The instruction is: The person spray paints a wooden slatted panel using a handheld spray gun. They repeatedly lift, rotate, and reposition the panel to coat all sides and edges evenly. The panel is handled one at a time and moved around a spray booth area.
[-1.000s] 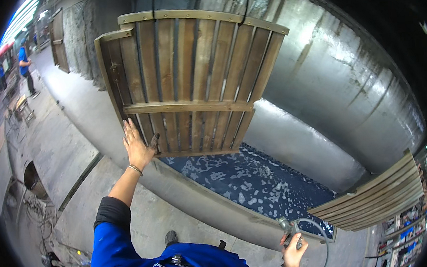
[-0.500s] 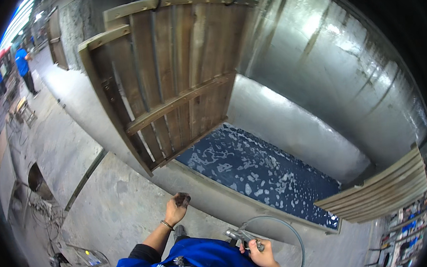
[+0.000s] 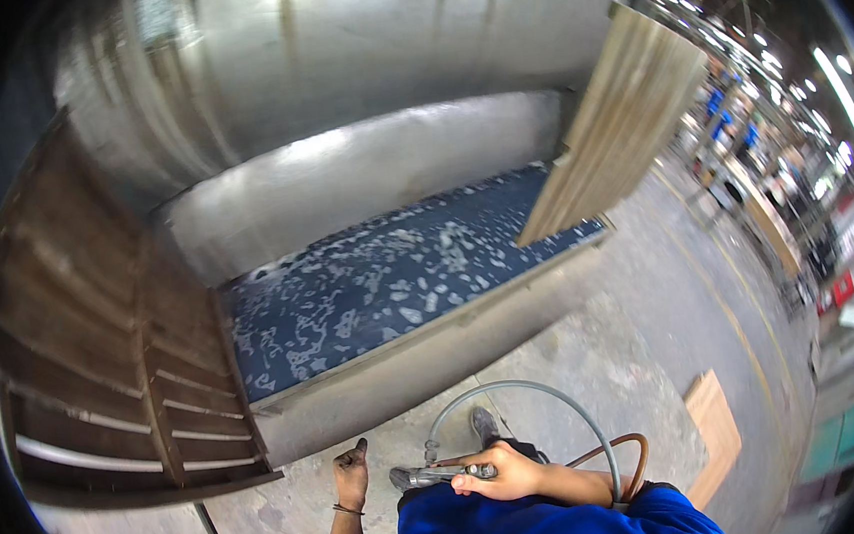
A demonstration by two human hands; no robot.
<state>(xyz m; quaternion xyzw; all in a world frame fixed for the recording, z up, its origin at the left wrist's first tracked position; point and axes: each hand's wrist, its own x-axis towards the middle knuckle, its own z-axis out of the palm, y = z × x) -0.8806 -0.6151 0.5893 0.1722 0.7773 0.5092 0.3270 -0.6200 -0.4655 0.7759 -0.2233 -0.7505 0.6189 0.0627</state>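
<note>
My right hand (image 3: 511, 471) is closed round a metal spray gun (image 3: 441, 475) in front of my body. A grey hose (image 3: 532, 387) joins the gun near its front and arches over to my right forearm. My left hand (image 3: 351, 471), with dark stains on its fingers, hangs apart from the gun. Nothing shows in it; its thumb sticks out and the other fingers are loosely bent. Beyond both hands lies a long trough (image 3: 432, 332) of dark blue liquid (image 3: 379, 296) with pale foam patches. My hands touch neither the trough nor the liquid.
A slatted brown wooden panel (image 3: 142, 340) stands at the trough's left end. Another wooden panel (image 3: 611, 122) is at its right end. Behind rises a wet metal wall (image 3: 350, 52). A board (image 3: 713, 430) lies on the floor at right, with an orange-brown hose (image 3: 634, 451) by my arm.
My view has swung right, so the trough and panels appear farther left. My right hand still holds the spray gun, now across my front. My left thumb now points up.
</note>
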